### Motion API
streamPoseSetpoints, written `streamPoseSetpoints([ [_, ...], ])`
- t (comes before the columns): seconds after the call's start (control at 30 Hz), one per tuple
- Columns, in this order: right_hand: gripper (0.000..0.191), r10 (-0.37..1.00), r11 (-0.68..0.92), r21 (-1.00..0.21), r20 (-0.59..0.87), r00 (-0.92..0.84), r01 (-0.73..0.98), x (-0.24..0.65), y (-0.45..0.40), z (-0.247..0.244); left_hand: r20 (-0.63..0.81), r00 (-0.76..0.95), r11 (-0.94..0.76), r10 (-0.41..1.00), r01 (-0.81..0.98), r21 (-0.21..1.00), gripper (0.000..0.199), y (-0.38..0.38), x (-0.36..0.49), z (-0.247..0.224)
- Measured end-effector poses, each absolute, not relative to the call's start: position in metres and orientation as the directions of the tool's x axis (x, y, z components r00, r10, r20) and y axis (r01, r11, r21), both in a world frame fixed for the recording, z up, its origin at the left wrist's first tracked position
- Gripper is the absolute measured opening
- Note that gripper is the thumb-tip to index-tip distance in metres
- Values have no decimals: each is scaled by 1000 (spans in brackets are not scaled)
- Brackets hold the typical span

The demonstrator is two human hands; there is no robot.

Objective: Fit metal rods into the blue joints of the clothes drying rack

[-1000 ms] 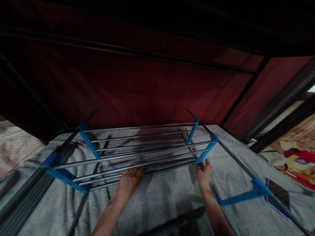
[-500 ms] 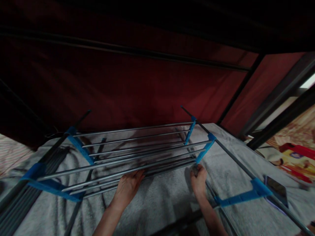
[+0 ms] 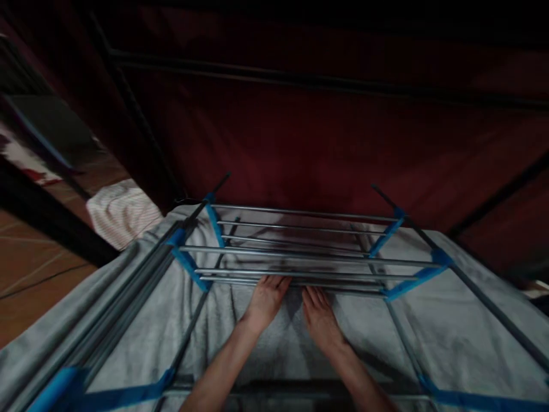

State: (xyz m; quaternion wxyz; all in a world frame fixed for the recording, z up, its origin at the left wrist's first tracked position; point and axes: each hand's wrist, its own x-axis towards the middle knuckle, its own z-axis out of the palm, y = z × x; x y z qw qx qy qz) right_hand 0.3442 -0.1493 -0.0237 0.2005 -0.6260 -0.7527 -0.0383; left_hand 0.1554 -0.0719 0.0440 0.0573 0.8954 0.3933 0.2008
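A rack of grey metal rods and blue plastic brackets lies on its side before me. My left hand (image 3: 268, 298) has its fingers curled over the nearest metal rod (image 3: 240, 281) of the middle shelf. Close beside it, my right hand (image 3: 318, 315) has its fingertips bent over the low rods of that same shelf. Both thumbs are hidden underneath. A blue bracket (image 3: 189, 266) takes the rod ends at the left, and another blue bracket (image 3: 414, 281) takes them at the right. Behind is a further shelf of rods (image 3: 300, 213).
A grey blanket (image 3: 141, 320) lies under the rack. Several loose grey tubes (image 3: 124, 303) run along the left side. Dark red fabric (image 3: 300, 149) hangs behind on a dark frame. A striped cloth (image 3: 124, 212) and tiled floor (image 3: 38, 257) appear at the left.
My right hand has left the shelf's right end and moved left, close to my left hand. The view has turned left, so the phone and the red-and-yellow package are out of sight.
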Motion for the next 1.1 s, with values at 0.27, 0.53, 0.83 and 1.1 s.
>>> streamPoseSetpoints([
  [0.27, 43, 899, 358, -121, 311, -307, 926, 307, -102, -24, 495, -51, -275, 867, 780, 563, 23, -115, 87, 28],
  [0.53, 30, 891, 412, -205, 295, -346, 888, 300, -99, -28, 333, -429, 42, 840, 663, 747, 30, -92, 3, -7],
  [0.83, 32, 896, 395, -187, 294, -333, 899, 301, -100, -29, 300, -406, 92, 863, 711, 697, 17, -69, 5, -24],
  [1.1, 32, 893, 406, -211, 300, -336, 889, 302, -102, -35, 300, -436, 103, 848, 691, 715, 13, -70, 9, -31],
])
